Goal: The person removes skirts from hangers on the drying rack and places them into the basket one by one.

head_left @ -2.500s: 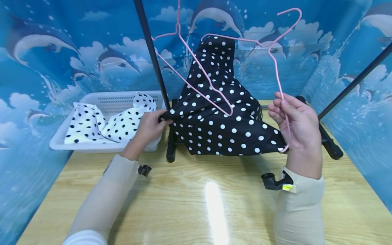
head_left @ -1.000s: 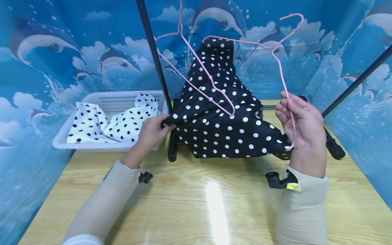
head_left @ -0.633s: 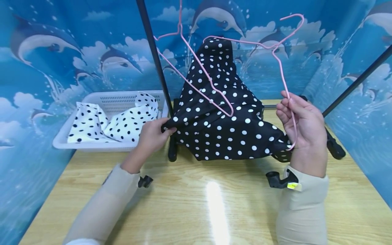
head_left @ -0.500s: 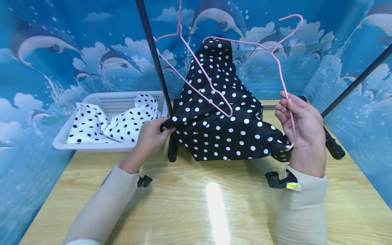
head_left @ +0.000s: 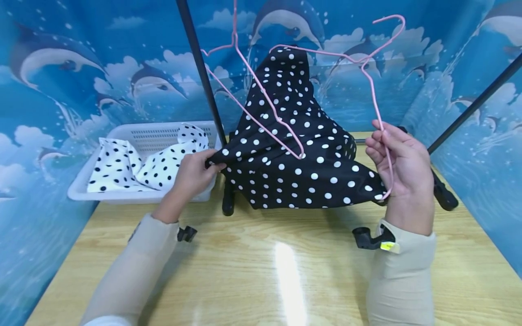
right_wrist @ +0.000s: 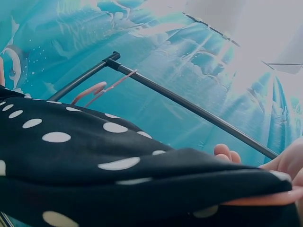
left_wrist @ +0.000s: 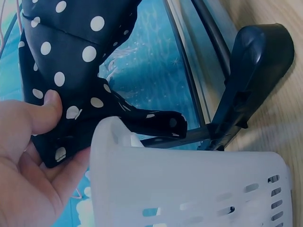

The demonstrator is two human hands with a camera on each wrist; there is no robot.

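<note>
My left hand (head_left: 193,174) pinches an edge of a black garment with white polka dots (head_left: 293,172) between thumb and fingers. The left wrist view shows this pinch on the garment (left_wrist: 71,38) close beside the basket's rim. My right hand (head_left: 405,165) grips one arm of a pink wire hanger (head_left: 373,90), its hook up and to the right. The far arm of that hanger reaches into the garment's raised top, and the near tip lies at the cloth's right corner. In the right wrist view the garment (right_wrist: 85,156) covers much of the hanger wire.
Another pink hanger (head_left: 235,31) hangs in front of the garment. A black rack pole (head_left: 200,59) stands left of it, another pole (head_left: 475,106) at right. The white basket (head_left: 83,181) at left holds a white cloth with black dots (head_left: 163,167). Below is a wooden surface (head_left: 228,271).
My left hand has drawn the garment's edge slightly to the left, and the cloth is stretched tauter toward the hanger. My right hand has stayed nearly still since a second ago.
</note>
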